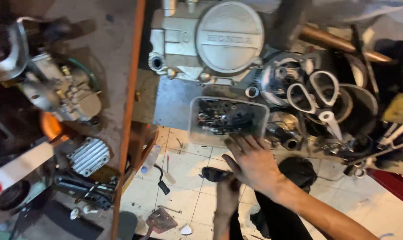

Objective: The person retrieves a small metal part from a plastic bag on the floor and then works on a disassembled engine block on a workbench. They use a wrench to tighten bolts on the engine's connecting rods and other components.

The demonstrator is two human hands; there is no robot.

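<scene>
Now the right hand (254,162) rests open beside the clear plastic box (228,120) of parts; the left hand (226,189) is clenched around a dark tool (212,174).

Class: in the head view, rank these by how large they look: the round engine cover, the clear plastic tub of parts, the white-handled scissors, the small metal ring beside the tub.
Largest to smallest:
1. Clear plastic tub and round engine cover: too alike to separate.
2. White-handled scissors.
3. Metal ring.
</scene>
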